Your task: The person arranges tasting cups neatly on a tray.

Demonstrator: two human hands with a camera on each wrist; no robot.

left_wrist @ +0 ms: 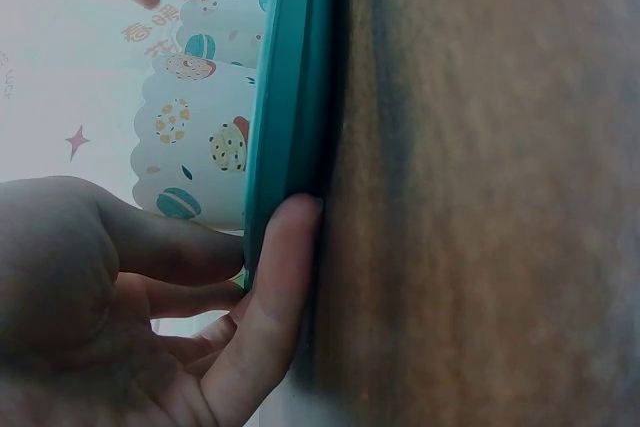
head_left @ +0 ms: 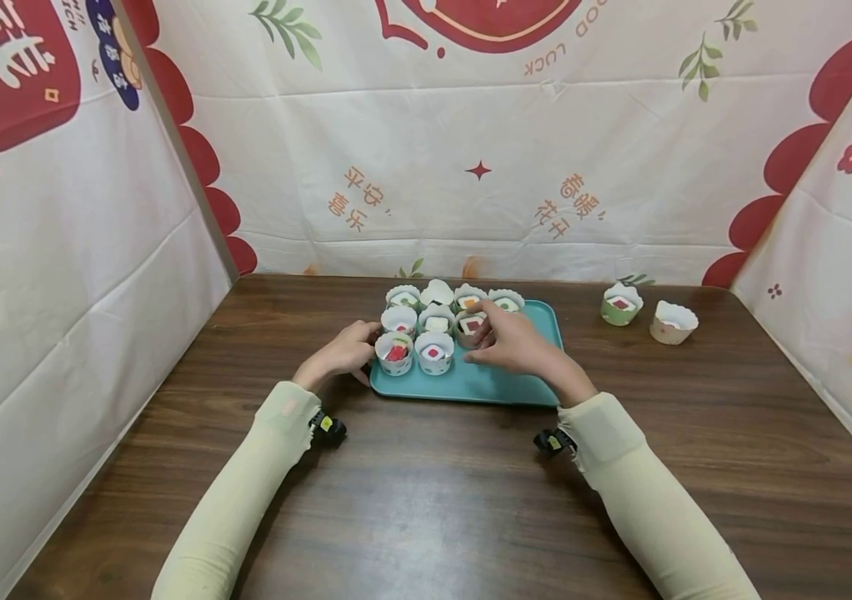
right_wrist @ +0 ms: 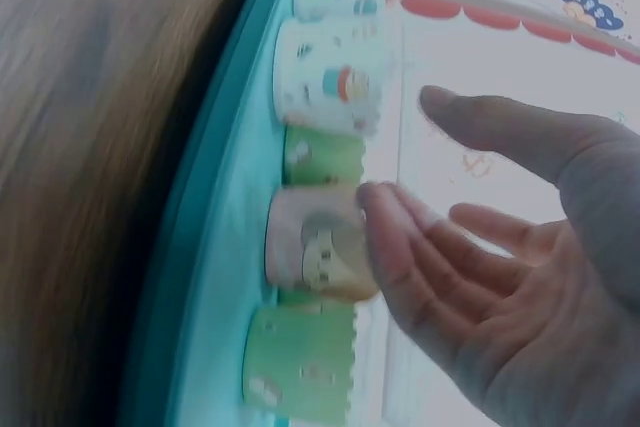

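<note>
Several paper baking cups with small pieces inside stand in rows on a teal tray [head_left: 501,387]. My left hand [head_left: 347,348] pinches the tray's left rim, thumb and finger on either side of it in the left wrist view. Beside it is a white patterned cup [head_left: 394,360] holding something red. My right hand [head_left: 510,340] is over the tray, thumb and fingers apart. Its index fingertip [right_wrist: 372,197] is at the rim of a pinkish cup [right_wrist: 315,242]; whether it touches cannot be told. A green cup [right_wrist: 300,362] stands beside that cup.
At the back right of the brown table [head_left: 426,500], off the tray, stand a green paper cup [head_left: 618,310] and a beige one [head_left: 672,327]. Printed white cloth [head_left: 426,167] hangs behind the table and on both sides.
</note>
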